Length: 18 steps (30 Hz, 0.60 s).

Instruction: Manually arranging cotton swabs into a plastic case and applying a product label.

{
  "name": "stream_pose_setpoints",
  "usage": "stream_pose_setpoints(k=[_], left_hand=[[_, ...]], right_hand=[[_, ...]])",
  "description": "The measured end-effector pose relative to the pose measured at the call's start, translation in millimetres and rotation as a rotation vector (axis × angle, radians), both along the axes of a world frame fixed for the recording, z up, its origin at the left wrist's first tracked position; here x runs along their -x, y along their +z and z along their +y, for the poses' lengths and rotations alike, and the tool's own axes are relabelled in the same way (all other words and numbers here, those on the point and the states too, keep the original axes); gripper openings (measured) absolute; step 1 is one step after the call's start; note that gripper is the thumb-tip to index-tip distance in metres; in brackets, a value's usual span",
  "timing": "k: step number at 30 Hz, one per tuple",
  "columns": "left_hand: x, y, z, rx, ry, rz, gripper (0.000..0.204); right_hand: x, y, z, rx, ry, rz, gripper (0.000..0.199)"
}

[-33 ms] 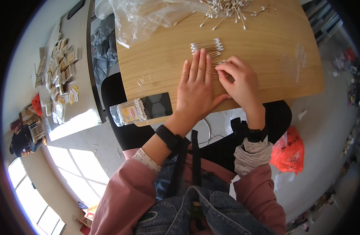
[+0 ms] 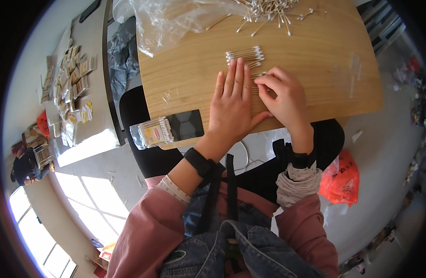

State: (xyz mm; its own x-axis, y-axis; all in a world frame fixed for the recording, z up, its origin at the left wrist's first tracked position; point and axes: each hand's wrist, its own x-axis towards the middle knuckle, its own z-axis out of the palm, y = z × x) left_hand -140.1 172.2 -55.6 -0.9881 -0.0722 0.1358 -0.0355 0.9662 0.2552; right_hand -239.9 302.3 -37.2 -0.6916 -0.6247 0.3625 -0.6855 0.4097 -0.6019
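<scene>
My left hand lies flat, fingers stretched out together and thumb apart, over part of a row of cotton swabs on the wooden table. White tips and thin sticks show beyond its fingertips and along its right side. Close beside it, my right hand is closed in a pinch of thumb and forefinger at the right ends of the swabs, on a cotton swab mostly hidden by the fingers. A clear packet of cotton swabs with a yellow label rests at the table's near left corner, next to a dark flat pad.
A loose heap of cotton swabs lies at the far edge, beside a crumpled clear plastic bag. Another table on the left carries many packets. A red plastic bag sits on the floor at right. One person is at far left.
</scene>
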Motion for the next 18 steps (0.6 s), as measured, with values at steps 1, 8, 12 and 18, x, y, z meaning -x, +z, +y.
stream_pose_setpoints(k=[1,8,12,18], left_hand=[[-0.1,-0.1,-0.2,0.0,0.0,0.004,0.112],[0.8,0.2,0.7,-0.07,-0.004,0.003,0.112],[0.1,0.6,0.7,-0.064,-0.002,0.0,0.113],[-0.6,1.0,-0.6,-0.065,0.01,-0.002,0.109]], right_hand=[[0.2,1.5,0.6,-0.002,0.004,0.005,0.012],[-0.9,9.5,22.0,-0.116,-0.017,0.058,0.018],[-3.2,7.1,20.4,-0.069,-0.044,0.075,0.021],[-3.3,7.5,12.0,-0.115,0.002,0.137,0.026]])
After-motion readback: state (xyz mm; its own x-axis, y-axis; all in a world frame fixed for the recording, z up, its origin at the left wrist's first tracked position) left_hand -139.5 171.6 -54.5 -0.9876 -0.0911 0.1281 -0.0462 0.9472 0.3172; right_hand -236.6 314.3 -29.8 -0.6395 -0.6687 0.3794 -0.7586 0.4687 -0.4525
